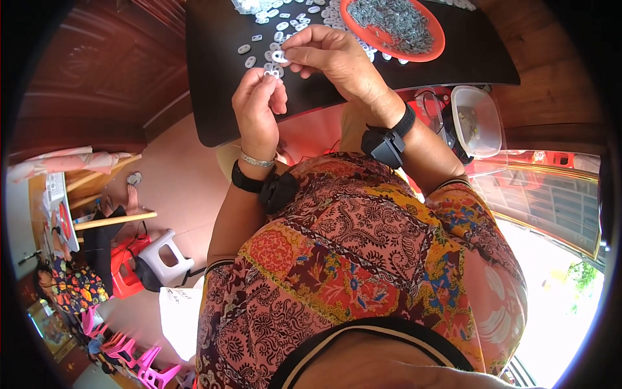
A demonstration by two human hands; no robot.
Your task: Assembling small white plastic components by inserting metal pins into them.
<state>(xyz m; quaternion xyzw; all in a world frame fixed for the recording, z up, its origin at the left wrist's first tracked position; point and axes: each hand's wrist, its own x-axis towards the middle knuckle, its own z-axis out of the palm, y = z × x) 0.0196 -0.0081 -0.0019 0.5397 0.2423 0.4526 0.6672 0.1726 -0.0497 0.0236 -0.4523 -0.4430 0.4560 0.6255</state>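
White plastic, small and oval, pierced with holes: we list first the piece [279, 56] pinched at the fingertips of our right hand [327, 57], held just above the black tabletop [214, 97]. A second small white piece [271, 73] sits at the fingertips of our left hand [258, 107], just below the first, the two nearly touching. Both grips are closed tight, thumb against forefinger, each on its own piece; the remaining fingers curl in loosely. Loose white pieces [285, 19] of the same kind lie scattered on the tabletop just beyond the hands, and an orange-red dish [435, 48] heaped with small grey parts [395, 23] stands near the right hand. A clear plastic tub [476, 120] rests lower down, to the right, off the tabletop. Each wrist carries a black band with a small black unit, and the left also a silver bracelet [258, 161]. Risks, as we judge them: the pieces are tiny and held by the tips only, so a slight slip of either pinch could drop one into the scatter below or off the near edge onto our lap; bringing them together askew could make one flick away; a wide sweep of the right wrist could knock the dish and spill its contents.
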